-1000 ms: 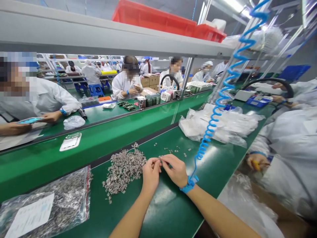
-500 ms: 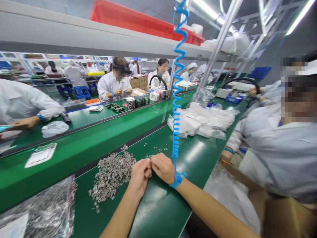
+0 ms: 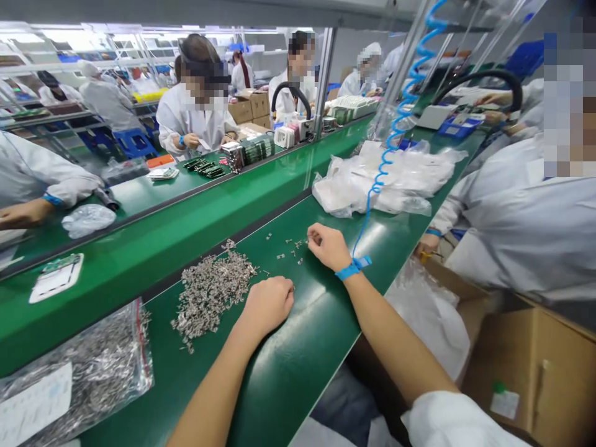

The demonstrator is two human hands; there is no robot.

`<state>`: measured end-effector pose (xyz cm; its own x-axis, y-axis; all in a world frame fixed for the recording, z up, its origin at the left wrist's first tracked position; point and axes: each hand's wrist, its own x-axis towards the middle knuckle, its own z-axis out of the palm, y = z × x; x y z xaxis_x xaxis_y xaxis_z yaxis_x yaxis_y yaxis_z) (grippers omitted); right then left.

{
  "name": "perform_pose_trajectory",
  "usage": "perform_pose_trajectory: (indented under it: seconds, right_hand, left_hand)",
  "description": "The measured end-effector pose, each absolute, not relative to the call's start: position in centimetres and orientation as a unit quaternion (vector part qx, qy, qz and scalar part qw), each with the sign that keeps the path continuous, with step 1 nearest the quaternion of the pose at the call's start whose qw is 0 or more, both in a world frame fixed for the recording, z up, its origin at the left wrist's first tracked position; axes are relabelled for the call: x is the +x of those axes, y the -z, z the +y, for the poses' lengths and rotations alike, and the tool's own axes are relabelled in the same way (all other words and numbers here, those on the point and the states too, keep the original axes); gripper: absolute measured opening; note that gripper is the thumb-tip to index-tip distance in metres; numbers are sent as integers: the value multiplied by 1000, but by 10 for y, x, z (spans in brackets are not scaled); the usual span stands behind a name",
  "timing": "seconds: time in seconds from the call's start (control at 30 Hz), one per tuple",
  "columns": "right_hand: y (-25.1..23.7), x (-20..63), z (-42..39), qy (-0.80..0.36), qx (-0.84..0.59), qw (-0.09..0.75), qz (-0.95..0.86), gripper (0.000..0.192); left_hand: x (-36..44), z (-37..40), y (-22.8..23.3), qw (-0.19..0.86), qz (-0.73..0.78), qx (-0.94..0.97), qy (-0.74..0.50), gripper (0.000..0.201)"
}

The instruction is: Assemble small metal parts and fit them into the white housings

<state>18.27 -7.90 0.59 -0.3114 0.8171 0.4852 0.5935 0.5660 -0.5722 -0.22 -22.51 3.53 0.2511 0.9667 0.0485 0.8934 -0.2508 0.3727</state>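
Small silvery metal pieces lie in a heap [image 3: 212, 292] on the green bench top [image 3: 321, 323]. Just right of the heap, my left hand [image 3: 270, 304] rests low over the bench with its fingers curled under; whatever they hold is hidden. My right hand [image 3: 329, 247], in a blue wrist strap [image 3: 352, 267], is farther forward, thumb and fingers pinched together. Several loose metal pieces [image 3: 297, 246] lie beside its fingertips. Anything in that pinch is too small to make out.
A clear bag of metal pieces [image 3: 112, 360] lies at the lower left. White plastic bags [image 3: 386, 180] are piled ahead. The strap's coiled blue cord [image 3: 395, 133] hangs above. A co-worker [image 3: 535, 230] sits at right by an open cardboard box [image 3: 507, 347]. Others work across the green divider [image 3: 186, 230].
My hands, together before, are now apart. The right has moved forward to the loose pieces; the left stays by the heap with its fingers curled down. The view has tilted downward.
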Motion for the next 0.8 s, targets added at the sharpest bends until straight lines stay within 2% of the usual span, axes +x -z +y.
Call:
perform_pose_trajectory:
  seconds: [0.13, 0.23, 0.37, 0.47, 0.63, 0.73, 0.8]
  right_hand:
    - [4, 178, -77, -98, -430, 342, -830, 10]
    - [5, 175, -81, -66, -390, 324, -859, 14]
    - [2, 175, -86, -46, -374, 270, -886, 14]
    - [2, 177, -86, -26, -398, 244, -884, 13]
    - [0, 178, -86, -9, -424, 258, -868, 19]
    - [-3, 175, -90, -30, -357, 286, -889, 28]
    - [-4, 172, -92, -47, -310, 272, -910, 25]
  left_hand:
    - [3, -225, -21, 108, 620, 766, -129, 16]
    - [-1, -224, -21, 101, 629, 761, -123, 16]
    - [-9, -227, -39, 127, 621, 771, -69, 10]
    - [-16, -230, -57, 164, 597, 785, -14, 18]
    - [-23, -229, -66, 167, 603, 780, -1, 17]
    - [-24, -228, -63, 170, 599, 783, -3, 13]
    - [-25, -227, -60, 181, 595, 783, 2, 12]
